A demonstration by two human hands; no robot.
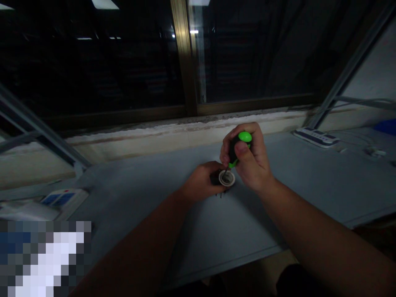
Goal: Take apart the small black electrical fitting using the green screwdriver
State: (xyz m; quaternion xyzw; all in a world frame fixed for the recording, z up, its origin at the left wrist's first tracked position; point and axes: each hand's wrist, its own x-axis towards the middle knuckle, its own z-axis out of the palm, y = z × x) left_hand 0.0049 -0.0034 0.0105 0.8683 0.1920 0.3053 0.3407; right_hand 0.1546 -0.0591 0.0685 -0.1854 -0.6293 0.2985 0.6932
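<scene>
Two bare arms [318, 231] reach over a gray table [309, 185]. The right hand [250, 161] grips a green screwdriver [245, 137], its thin tip [226, 170] poking into a round white ring [227, 178] that the left hand [201, 181] holds still

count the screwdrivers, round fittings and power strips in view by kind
green-handled screwdriver: 1
round white-rimmed fitting: 1
power strip: 2
total: 4
</scene>
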